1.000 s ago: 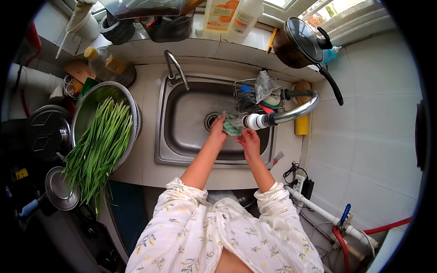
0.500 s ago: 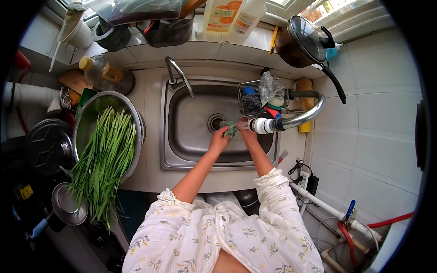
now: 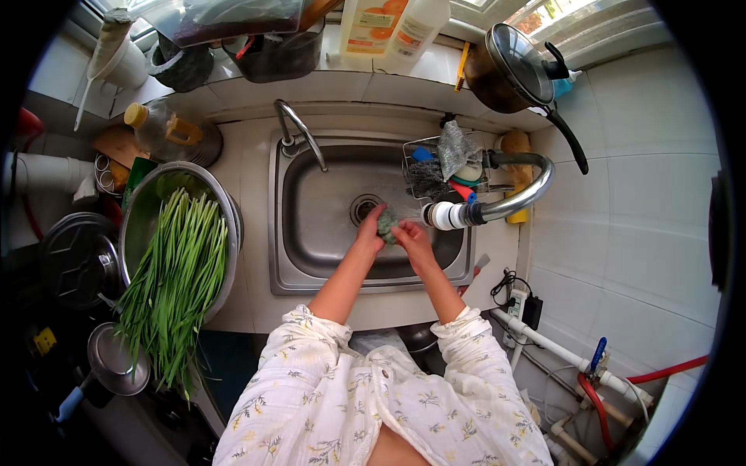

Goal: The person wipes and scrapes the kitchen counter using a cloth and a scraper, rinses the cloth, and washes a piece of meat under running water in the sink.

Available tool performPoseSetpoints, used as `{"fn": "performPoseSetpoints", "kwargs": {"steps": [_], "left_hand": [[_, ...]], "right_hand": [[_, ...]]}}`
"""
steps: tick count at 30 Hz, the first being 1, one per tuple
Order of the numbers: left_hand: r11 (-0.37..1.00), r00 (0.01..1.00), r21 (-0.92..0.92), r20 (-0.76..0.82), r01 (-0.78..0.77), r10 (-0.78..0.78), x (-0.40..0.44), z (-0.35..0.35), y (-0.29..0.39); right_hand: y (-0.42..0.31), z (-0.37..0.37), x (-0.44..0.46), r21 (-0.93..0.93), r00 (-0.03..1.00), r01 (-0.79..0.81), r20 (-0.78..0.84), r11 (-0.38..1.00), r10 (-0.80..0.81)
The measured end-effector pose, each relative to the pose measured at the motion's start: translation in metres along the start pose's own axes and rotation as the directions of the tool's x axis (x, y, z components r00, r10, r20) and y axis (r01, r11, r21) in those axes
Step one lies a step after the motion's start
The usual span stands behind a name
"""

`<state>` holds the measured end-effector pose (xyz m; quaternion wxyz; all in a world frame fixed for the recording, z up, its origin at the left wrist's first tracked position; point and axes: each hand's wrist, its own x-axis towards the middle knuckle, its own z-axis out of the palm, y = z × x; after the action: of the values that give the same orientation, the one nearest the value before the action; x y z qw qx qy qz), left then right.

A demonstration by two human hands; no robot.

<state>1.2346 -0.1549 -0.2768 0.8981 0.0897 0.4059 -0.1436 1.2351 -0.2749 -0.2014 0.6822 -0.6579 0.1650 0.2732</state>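
Over the stainless steel sink (image 3: pixel 311 225), both my hands hold a small crumpled green cloth-like piece (image 3: pixel 387 225), perhaps a scrubbing cloth. My left hand (image 3: pixel 369 231) cups it from the left side. With fingers pinched, my right hand (image 3: pixel 413 241) grips its right edge. Close above my right hand is the white nozzle of the curved faucet (image 3: pixel 447 216); whether water runs from it is hard to make out. The drain (image 3: pixel 364 208) lies just behind my left hand.
A steel bowl (image 3: pixel 233 225) heaped with long green chives (image 3: pixel 183 272) stands left of the sink. A wire rack (image 3: pixel 412 175) with scrubbers sits at the sink's back right. A lidded pot (image 3: pixel 513 70) rests on the ledge, its handle jutting out. A second faucet (image 3: pixel 311 140) arches over the back left.
Both hands have shifted slightly left, away from the nozzle, with the green piece between them. My left hand has turned from gripping its end to cupping it.
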Motion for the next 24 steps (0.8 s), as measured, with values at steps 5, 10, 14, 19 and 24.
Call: {"fn": "performPoseSetpoints", "kwargs": {"steps": [5,10,14,19,24], "left_hand": [[0.994,0.995,-0.107,0.102,0.03,-0.019,-0.023,0.034,-0.016],[0.936,0.955,0.189,0.023,-0.296,0.297,-0.014,0.031,-0.008],[0.95,0.963,0.164,0.031,-0.268,0.266,-0.036,0.036,-0.038],[0.976,0.969,0.017,0.118,-0.219,0.216,-0.05,0.051,-0.017],[0.914,0.94,0.22,0.093,-0.342,0.329,-0.033,0.047,-0.014]], "right_hand": [[0.05,-0.033,0.061,-0.414,0.897,0.309,-0.172,0.856,-0.407],[0.035,0.03,-0.003,-0.304,0.94,0.27,-0.122,0.914,-0.318],[0.005,0.016,0.036,-0.216,0.988,0.044,-0.138,0.975,-0.075],[0.024,0.01,0.021,-0.43,0.888,0.414,-0.004,0.803,-0.46],[-0.003,0.045,0.007,-0.159,0.941,0.332,-0.009,0.93,-0.338]]}}
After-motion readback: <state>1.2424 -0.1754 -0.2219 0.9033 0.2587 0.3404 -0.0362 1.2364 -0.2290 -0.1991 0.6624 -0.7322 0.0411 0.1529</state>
